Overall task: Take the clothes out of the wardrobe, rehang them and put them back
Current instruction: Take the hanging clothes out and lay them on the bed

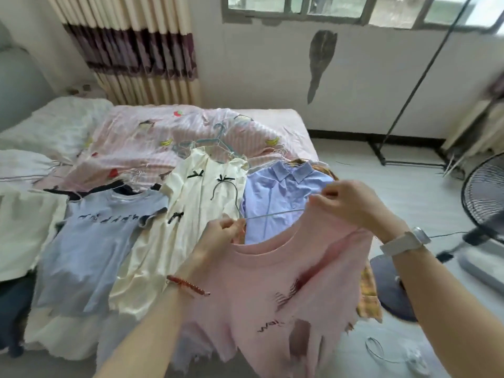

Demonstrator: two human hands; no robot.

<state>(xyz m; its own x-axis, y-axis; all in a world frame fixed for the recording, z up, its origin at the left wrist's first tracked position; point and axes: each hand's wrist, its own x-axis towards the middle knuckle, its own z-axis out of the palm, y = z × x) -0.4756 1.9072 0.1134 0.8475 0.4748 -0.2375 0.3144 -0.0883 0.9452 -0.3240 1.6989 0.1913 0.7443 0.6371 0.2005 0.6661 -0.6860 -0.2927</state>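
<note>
Far left on the bed (pixel 294 115): white garments (pixel 24 222) heaped flat, no hanger visible in them. Next along, a pale blue tee (pixel 90 241) lying spread, a thin wire hook seeming to show at its collar. Then a cream dress (pixel 196 192) with black bows, also flat, and behind it a tangle of spare hangers (pixel 207 145) waiting on the pink striped quilt. Beyond that, a lilac collared shirt (pixel 275 197) laid out.

Centre, held up over the bed's edge: a pink tee (pixel 272 282), with a thin wire hanger (pixel 261 215) at its neck. Left hand (pixel 218 233) pinching the tee's left shoulder and the wire there. Right hand (pixel 349 203) pinching the other shoulder, stretching it over the wire's end.

Judged midway: clothes out of the wardrobe, this tee not yet seated, several pieces left to hang, nothing returned as far as shown. Far right, a bare clothes rail (pixel 425 77) and a floor fan (pixel 485 197).
</note>
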